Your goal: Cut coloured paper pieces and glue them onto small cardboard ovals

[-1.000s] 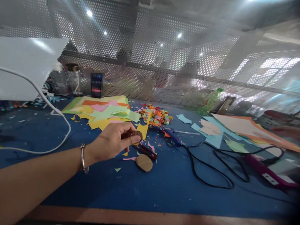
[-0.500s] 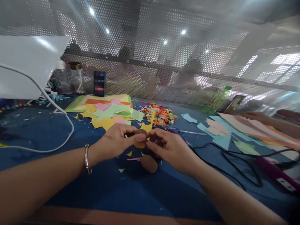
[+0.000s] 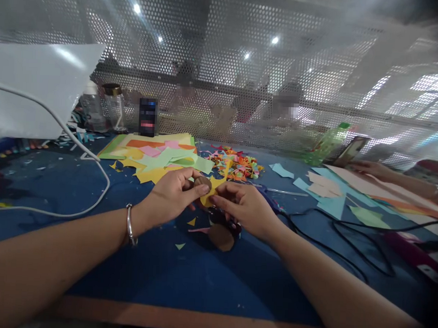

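Over the middle of the blue table, my left hand (image 3: 177,190) pinches a small round brown disc (image 3: 202,183) between thumb and fingers. Just right of it my right hand (image 3: 244,206) has its thumb and fingertips closed on the edge of a yellow paper piece (image 3: 206,200). The disc and the paper overlap in view; whether they touch I cannot tell. A second brown disc (image 3: 221,237) rests below my right hand, beside a pink paper strip (image 3: 198,230) and a dark object partly hidden by my fingers.
Behind my hands lie coloured paper sheets (image 3: 161,164) and a heap of paper scraps (image 3: 237,164). A phone (image 3: 147,117) stands at the back. A white cable (image 3: 107,183) runs left, black cables (image 3: 350,237) right. Another person's hand (image 3: 373,169) rests near papers at far right.
The brown disc in my left hand has shifted left, away from my right fingers, so more of the yellow paper shows. The whole view has turned slightly.
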Available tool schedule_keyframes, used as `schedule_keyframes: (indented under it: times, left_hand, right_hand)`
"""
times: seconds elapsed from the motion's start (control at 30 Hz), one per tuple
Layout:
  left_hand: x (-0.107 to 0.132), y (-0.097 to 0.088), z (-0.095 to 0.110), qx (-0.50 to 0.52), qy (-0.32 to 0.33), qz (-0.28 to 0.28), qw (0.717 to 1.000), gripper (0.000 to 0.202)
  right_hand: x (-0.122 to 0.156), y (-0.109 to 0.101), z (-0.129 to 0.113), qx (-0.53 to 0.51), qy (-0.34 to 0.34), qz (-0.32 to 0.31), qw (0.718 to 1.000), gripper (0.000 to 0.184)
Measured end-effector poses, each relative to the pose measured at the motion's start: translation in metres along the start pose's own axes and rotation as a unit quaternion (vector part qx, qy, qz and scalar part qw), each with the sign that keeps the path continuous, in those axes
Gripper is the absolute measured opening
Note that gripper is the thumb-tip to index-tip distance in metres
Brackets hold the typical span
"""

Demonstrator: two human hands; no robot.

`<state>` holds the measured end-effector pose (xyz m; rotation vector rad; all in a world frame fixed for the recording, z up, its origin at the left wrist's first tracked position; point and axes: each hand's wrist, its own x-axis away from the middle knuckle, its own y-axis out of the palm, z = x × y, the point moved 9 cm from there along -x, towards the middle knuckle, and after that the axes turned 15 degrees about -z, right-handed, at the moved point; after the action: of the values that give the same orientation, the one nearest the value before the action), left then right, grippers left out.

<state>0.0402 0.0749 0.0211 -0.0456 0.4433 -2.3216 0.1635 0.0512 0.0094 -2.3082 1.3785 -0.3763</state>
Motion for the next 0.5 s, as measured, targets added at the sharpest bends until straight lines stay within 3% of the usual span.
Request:
schedule_keyframes:
  times: [0.33, 0.4, 0.5]
  left_hand:
    - [0.003, -0.034, 0.012, -0.171, 0.002, 0.053, 0.984, 0.033]
    - [0.002, -0.036, 0.012, -0.207, -0.014, 0.029, 0.978, 0.032]
    - [0.001, -0.025, 0.004, -0.219, -0.054, -0.082, 0.971, 0.029]
  right_hand:
    - [0.006, -0.032, 0.016, 0.053, 0.037, 0.064, 0.996, 0.028]
    - [0.007, -0.035, 0.021, 0.071, 0.053, 0.059, 0.994, 0.028]
    - [0.007, -0.034, 0.029, 0.089, 0.075, 0.029, 0.993, 0.027]
